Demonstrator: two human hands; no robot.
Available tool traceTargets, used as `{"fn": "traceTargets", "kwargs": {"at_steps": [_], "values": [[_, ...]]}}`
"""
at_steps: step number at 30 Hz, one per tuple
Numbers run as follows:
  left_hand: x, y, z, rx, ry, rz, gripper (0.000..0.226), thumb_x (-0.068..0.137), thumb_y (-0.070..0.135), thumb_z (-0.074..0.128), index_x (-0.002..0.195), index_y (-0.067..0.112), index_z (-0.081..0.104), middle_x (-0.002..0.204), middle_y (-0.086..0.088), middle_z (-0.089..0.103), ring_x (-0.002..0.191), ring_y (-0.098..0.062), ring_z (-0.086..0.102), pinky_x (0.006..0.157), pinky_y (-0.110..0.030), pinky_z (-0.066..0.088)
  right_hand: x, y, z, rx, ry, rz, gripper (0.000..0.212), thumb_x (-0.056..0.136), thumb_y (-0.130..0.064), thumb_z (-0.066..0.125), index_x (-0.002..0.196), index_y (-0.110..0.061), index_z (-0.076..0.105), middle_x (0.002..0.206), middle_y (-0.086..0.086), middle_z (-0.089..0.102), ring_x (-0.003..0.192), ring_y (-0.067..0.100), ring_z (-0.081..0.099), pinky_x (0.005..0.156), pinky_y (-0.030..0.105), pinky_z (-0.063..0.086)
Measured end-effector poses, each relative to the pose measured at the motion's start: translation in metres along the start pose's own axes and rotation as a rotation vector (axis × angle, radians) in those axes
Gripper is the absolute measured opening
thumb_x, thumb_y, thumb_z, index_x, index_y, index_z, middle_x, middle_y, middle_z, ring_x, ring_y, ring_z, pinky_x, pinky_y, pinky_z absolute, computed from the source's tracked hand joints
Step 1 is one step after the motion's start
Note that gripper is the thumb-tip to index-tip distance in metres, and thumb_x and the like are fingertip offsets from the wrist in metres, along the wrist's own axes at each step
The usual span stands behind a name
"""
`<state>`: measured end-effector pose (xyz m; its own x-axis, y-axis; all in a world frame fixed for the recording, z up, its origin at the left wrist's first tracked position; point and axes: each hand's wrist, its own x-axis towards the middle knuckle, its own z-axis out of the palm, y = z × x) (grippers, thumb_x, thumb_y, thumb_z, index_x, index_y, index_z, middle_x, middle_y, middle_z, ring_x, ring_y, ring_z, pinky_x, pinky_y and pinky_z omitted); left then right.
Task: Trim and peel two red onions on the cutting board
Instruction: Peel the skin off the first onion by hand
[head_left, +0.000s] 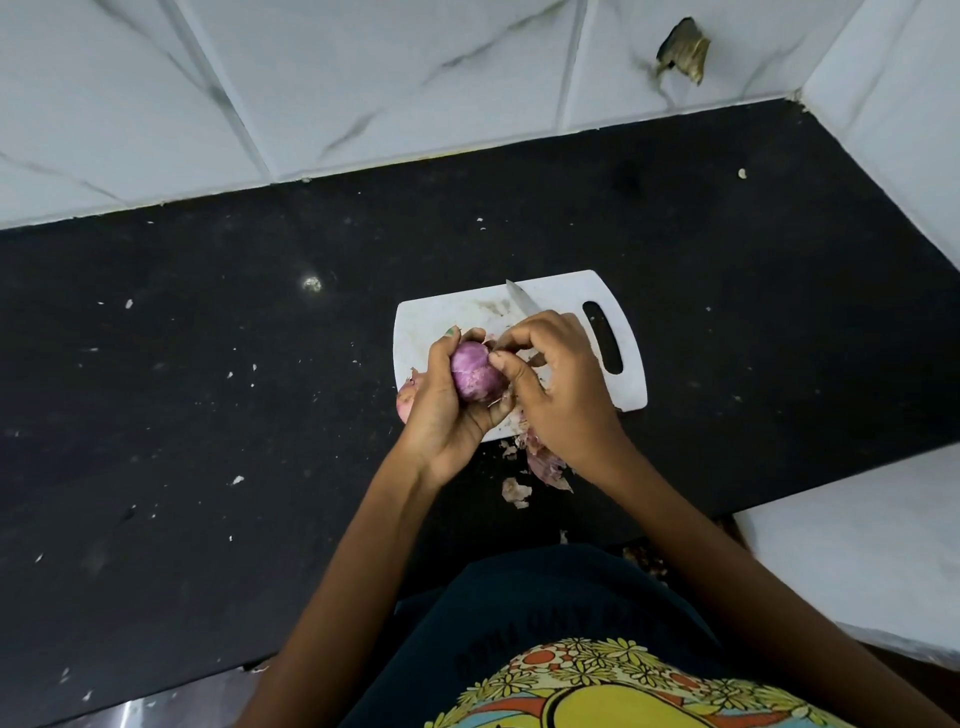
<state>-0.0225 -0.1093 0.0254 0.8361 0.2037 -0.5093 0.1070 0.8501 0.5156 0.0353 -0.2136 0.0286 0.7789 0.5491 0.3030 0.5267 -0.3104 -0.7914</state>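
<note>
The red onion (475, 374) is held in the air just above the near edge of the white cutting board (571, 296), its smooth purple flesh largely bared. The left hand (447, 410) cups it, fingers and thumb curled round it. The right hand (558, 379) pinches at the onion's top with thumb and forefinger, seemingly on a scrap of skin, though the scrap itself is too small to make out.

To peel well, the pinch should catch the whole papery layer at the trimmed end and draw it down toward the root, while the left hand turns the onion.

A second onion (408, 400) peeks out at the board's near-left corner, behind the left wrist. A knife blade (521, 299) lies on the board beyond the right hand. Peeled skins (545, 462) litter the black counter (208, 364) just near of the board.

Dark lettering on the person's shirt (545, 623) is too faint to read.
</note>
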Motion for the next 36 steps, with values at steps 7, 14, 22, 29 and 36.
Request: {"fn": "traceTargets", "kwargs": {"at_steps": [7,14,22,29,36], "values": [[0.000,0.004,-0.003,-0.230,-0.058,-0.071,0.029,0.097,0.040,0.045,0.089,0.017,0.062,0.094,-0.003,0.071,0.082,-0.020,0.071,0.056,-0.026,0.058,-0.003,0.034,-0.018,-0.183,-0.085,0.228,0.025,0.099,-0.035,0.030,0.087,-0.019,0.044,0.071,-0.005,0.048,0.071,0.015,0.047,0.074,0.042,0.041],[0.001,0.001,-0.004,-0.286,-0.051,-0.079,0.035,0.103,0.034,0.034,0.095,0.013,0.061,0.103,-0.011,0.072,0.088,-0.026,0.072,0.067,-0.029,0.060,-0.004,0.028,-0.026,-0.049,-0.115,0.242,0.020,0.097,-0.024,0.051,0.082,-0.011,0.054,0.066,0.002,0.060,0.062,0.018,0.061,0.057,0.034,0.046],[0.001,0.001,-0.004,-0.211,0.007,-0.078,0.040,0.103,0.036,0.033,0.089,0.011,0.061,0.080,-0.007,0.067,0.073,-0.014,0.064,0.060,-0.024,0.057,0.003,-0.007,-0.028,0.197,-0.202,0.057,0.025,0.079,-0.017,0.073,0.104,-0.019,0.070,0.100,-0.005,0.058,0.091,0.007,0.058,0.072,0.016,0.047],[-0.005,0.005,-0.001,-0.112,-0.097,-0.082,0.039,0.102,0.039,0.030,0.088,0.011,0.053,0.068,-0.002,0.067,0.065,-0.014,0.069,0.056,-0.023,0.057,0.003,-0.009,-0.020,0.150,-0.246,-0.089,0.033,0.067,-0.017,0.080,0.099,-0.011,0.073,0.097,0.004,0.061,0.092,0.008,0.059,0.076,0.014,0.046],[-0.001,0.004,-0.007,0.047,-0.067,-0.068,0.052,0.099,0.042,0.036,0.069,0.014,0.069,0.074,-0.004,0.069,0.072,-0.015,0.068,0.064,-0.024,0.056,0.007,-0.012,-0.025,0.260,-0.266,-0.019,0.014,0.075,-0.009,0.076,0.087,-0.003,0.074,0.089,0.007,0.061,0.084,0.011,0.061,0.073,0.018,0.051]]}}
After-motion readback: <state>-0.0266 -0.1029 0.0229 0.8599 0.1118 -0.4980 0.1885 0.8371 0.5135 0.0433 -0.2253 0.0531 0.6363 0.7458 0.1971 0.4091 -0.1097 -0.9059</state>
